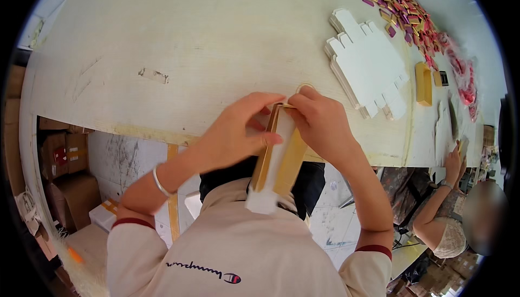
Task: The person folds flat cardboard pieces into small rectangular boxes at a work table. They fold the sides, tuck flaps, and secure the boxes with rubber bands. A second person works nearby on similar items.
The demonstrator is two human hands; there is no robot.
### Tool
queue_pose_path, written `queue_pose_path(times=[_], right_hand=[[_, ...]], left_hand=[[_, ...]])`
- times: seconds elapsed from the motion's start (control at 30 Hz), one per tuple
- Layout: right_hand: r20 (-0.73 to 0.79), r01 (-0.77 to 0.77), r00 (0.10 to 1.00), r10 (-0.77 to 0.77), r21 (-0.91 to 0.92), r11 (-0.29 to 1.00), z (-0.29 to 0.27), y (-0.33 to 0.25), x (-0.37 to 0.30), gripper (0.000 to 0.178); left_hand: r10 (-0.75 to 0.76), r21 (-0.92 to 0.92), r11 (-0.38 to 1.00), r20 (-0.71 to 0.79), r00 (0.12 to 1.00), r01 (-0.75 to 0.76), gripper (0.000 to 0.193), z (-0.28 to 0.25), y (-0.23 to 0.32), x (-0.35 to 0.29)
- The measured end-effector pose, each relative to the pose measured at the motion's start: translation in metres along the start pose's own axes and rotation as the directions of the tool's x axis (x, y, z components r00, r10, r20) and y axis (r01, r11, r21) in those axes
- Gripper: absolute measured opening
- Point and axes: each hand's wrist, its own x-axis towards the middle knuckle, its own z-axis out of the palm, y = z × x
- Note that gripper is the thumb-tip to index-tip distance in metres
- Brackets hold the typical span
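Observation:
A partly folded cardboard box (280, 150), white inside with gold side walls, lies lengthwise in front of my body. It reaches over the table's near edge, and its white end flap hangs close to my shirt. My left hand (238, 126) curls around the far left part, thumb along the left wall and fingertips at the far end. At the far right corner, my right hand (322, 121) pinches the folded edge. Some of its fingertips are hidden from view. Behind that hand, a small curved yellowish edge shows, its kind unclear.
Flat white die-cut cardboard blanks (368, 61) are stacked to the right. Past them stand a gold open box (423, 85) and a pile of small gold, purple and pink pieces (403, 15). A co-worker's hand (453, 161) is at the far right. Cartons (76, 188) sit below left.

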Motion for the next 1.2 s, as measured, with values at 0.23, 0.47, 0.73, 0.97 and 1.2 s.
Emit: queue_pose_path(times=[0.23,0.47,0.73,0.97,1.2], right_hand=[[-0.38,0.077,0.921,-0.084,-0.034,0.996,-0.008,-0.03,-0.013,0.024],[-0.526,0.205,0.799,-0.29,-0.214,0.955,-0.024,-0.033,-0.02,0.036],[-0.415,0.083,0.904,-0.101,-0.06,0.995,-0.046,-0.039,-0.018,0.015],[-0.292,-0.078,0.949,0.118,0.144,0.986,-0.074,-0.043,0.004,0.011],[-0.281,-0.1,0.951,0.128,0.111,0.989,-0.073,-0.042,0.007,0.013]], left_hand=[[0.207,0.491,0.863,-0.13,0.97,-0.119,0.056,0.023,0.034,-0.016],[0.482,0.826,0.503,-0.023,0.876,-0.255,0.061,0.017,0.051,-0.022],[0.306,0.702,0.657,0.085,0.948,-0.275,0.038,-0.001,0.07,-0.007],[0.203,0.741,0.655,0.015,0.979,-0.147,0.011,-0.01,0.096,0.015],[0.259,0.803,0.553,0.09,0.962,-0.224,0.01,-0.017,0.097,0.028]])
